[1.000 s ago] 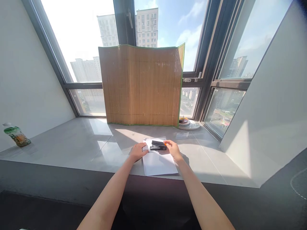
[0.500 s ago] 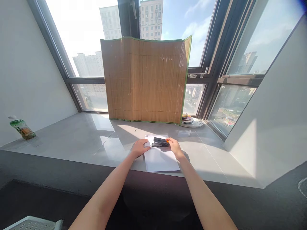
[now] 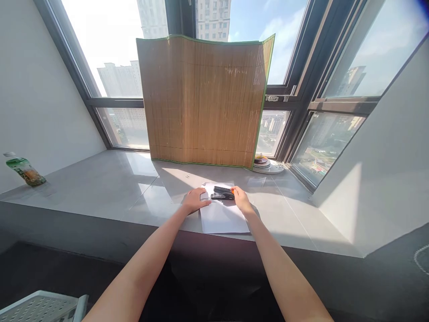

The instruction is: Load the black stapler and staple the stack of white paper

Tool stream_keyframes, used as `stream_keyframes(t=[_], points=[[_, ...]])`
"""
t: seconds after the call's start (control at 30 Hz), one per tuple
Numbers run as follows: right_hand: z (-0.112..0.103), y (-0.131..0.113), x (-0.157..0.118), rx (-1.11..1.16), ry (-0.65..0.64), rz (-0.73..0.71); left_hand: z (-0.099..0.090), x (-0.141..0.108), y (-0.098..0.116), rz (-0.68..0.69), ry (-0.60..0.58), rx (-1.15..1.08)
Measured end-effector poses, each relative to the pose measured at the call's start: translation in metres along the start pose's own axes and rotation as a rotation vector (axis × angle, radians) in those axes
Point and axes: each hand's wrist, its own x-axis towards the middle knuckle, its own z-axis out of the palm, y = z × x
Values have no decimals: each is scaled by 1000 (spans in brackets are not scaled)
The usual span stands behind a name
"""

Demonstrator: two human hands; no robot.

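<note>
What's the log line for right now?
left hand: at paper's left edge | right hand: on black stapler | stapler: over white paper | bottle: far left

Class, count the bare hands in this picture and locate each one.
2. The bare left hand is at the left edge of the white rectangular paper; the bare right hand grips the right end of the long black stapler over it.

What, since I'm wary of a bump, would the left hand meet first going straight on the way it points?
Probably the black stapler, to the right of the left hand; their exact depths are unclear.
</note>
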Motion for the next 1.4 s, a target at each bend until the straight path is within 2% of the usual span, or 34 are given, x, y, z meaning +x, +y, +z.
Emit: stream_keyframes(t=[0.2, 0.37, 0.53, 0.63, 0.77, 0.9, 1.1, 1.4], points=[[-1, -1, -1, 44, -63, -29, 0, 0, 0, 0, -11, 11], [-2, -1, 2, 55, -23, -52, 1, 0, 0, -17, -9, 0], [-1, -5, -1, 87, 27, -10, 1, -1, 1, -50, -5, -15], [-1, -14, 0, 59, 79, -71, 1, -1, 0, -55, -3, -15], [-6, -24, 15, 29, -33, -201, 4, 1, -2, -46, 19, -3], [-13, -19, 26, 82, -114, -231, 6, 1, -5, -39, 34, 3], [-15, -14, 10, 70, -223, -204, 5, 1, -3, -53, 16, -4], [-12, -23, 8, 18, -220, -204, 7, 3, -7, -37, 23, -8]])
